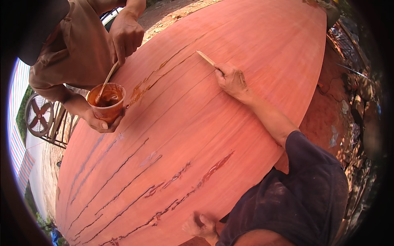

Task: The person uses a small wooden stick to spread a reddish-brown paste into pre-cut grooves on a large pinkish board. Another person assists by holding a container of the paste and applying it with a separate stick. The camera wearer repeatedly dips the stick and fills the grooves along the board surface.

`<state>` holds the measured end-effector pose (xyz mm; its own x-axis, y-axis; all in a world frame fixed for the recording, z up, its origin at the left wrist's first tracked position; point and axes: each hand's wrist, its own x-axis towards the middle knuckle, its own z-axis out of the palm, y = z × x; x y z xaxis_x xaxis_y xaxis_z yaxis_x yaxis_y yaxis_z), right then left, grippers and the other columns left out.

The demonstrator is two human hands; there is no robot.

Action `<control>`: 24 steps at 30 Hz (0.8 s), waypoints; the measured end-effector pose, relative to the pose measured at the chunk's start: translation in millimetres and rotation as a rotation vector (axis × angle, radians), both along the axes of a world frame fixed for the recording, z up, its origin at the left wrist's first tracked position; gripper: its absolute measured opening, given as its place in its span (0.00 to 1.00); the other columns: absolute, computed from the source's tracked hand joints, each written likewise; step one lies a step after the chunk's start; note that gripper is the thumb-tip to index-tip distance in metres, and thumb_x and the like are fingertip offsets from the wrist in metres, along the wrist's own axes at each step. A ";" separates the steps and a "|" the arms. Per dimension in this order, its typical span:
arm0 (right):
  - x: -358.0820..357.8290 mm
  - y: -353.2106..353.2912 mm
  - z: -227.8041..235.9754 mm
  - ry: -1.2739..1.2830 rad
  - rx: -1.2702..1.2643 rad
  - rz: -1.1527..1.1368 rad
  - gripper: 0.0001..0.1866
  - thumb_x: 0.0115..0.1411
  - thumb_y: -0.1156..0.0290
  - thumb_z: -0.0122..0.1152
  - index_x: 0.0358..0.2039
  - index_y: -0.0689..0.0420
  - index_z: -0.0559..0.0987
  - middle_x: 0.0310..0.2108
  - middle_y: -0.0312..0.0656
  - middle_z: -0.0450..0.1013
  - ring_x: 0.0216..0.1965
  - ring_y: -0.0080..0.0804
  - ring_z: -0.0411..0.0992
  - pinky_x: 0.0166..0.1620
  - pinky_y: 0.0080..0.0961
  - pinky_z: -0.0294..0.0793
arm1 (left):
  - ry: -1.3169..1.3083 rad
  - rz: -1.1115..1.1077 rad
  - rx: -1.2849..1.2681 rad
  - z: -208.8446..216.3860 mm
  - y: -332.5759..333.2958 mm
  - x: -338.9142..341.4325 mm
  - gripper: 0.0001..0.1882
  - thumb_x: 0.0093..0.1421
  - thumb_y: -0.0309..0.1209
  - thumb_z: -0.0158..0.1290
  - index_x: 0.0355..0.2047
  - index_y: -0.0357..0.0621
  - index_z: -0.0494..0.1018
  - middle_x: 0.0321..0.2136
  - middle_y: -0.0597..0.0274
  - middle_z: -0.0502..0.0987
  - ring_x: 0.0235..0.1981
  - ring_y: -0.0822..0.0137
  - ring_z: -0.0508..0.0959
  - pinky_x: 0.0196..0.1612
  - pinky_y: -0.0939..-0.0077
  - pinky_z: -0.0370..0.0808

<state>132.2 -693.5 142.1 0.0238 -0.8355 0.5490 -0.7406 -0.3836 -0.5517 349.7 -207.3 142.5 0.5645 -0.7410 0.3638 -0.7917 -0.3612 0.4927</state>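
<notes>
While the big reddish wood slab [230,102] fills most of my view, I log my right hand [232,80] out on its upper middle, fingers closed around a thin pale stick [205,58]. That stick's tip touches the slab at the top end of a long dark crack [164,69]. My left hand [201,225] sits at the slab's near edge, by my dark sleeve [303,192]; it looks loosely curled and rests on the wood, holding nothing I can make out.

Across the slab's left edge stands a co-worker in a tan shirt [69,53]. One of their hands [98,121] grips an orange cup [107,102] of brown paste, the cup resting against the slab's rim. Their other hand [125,35] pinches a second stick [107,80], its lower end in the cup.

Wet brown filler [139,92] shows in the crack just beside the cup. More filled streaks [209,172] run across the slab's near half, with darker open cracks [119,172] left of them. A round fan [39,115] stands beyond the slab's left edge, behind the co-worker.
</notes>
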 end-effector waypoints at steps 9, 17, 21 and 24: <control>-9.4 1.1 11.7 0.035 -0.044 -0.012 0.12 0.67 0.69 0.60 0.46 0.59 0.86 0.32 0.49 0.80 0.32 0.44 0.80 0.35 0.39 0.79 | 0.023 0.003 0.010 6.1 -1.9 -3.0 0.18 0.62 0.42 0.59 0.39 0.36 0.81 0.30 0.51 0.80 0.32 0.47 0.75 0.40 0.54 0.69; -28.0 3.4 35.3 -0.707 0.609 0.262 0.16 0.72 0.69 0.56 0.56 0.61 0.81 0.33 0.34 0.80 0.20 0.12 0.64 0.21 0.15 0.63 | 0.014 -0.005 -0.005 3.6 -3.9 -0.9 0.21 0.62 0.47 0.59 0.38 0.39 0.81 0.32 0.54 0.80 0.32 0.48 0.75 0.42 0.54 0.69; -35.2 -27.3 54.2 -0.693 0.811 0.363 0.17 0.71 0.70 0.56 0.57 0.61 0.80 0.32 0.34 0.79 0.18 0.11 0.63 0.17 0.15 0.59 | 0.028 -0.013 0.016 5.9 -2.5 -1.0 0.21 0.62 0.48 0.60 0.39 0.39 0.81 0.32 0.54 0.80 0.33 0.49 0.75 0.42 0.54 0.68; -24.1 -56.2 56.3 -0.629 0.799 0.258 0.19 0.67 0.71 0.57 0.57 0.62 0.81 0.31 0.37 0.81 0.16 0.11 0.62 0.15 0.18 0.55 | 0.013 -0.042 0.019 9.4 -4.0 -0.4 0.18 0.62 0.42 0.59 0.39 0.36 0.80 0.30 0.50 0.79 0.33 0.47 0.75 0.41 0.54 0.68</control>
<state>108.0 -749.6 198.4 0.1545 -0.9706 -0.1848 -0.1803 0.1562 -0.9711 349.3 -211.3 151.9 0.5378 -0.7704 0.3424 -0.7996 -0.3374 0.4968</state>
